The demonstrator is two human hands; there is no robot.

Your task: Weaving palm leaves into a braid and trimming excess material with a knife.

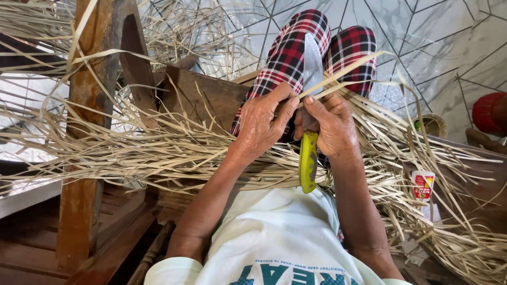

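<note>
My right hand point(331, 125) grips a knife with a yellow-green handle point(308, 162), its steel blade point(312, 64) pointing away from me over my lap. My left hand point(264, 124) pinches a thin pale dried leaf strip point(343, 71) against the blade's edge, right beside my right thumb. The strip runs up and to the right from the blade. My legs in red, black and white plaid trousers point(288, 53) stretch out ahead, with a heap of dried strips point(158, 150) lying across them.
A brown wooden frame point(87, 158) stands at the left, with a wooden box point(203, 100) behind the strips. A small woven basket point(435, 125) and a red container point(488, 112) sit at the right on a marble-patterned floor point(422, 37). A small red-and-white tube point(423, 186) lies among the strips.
</note>
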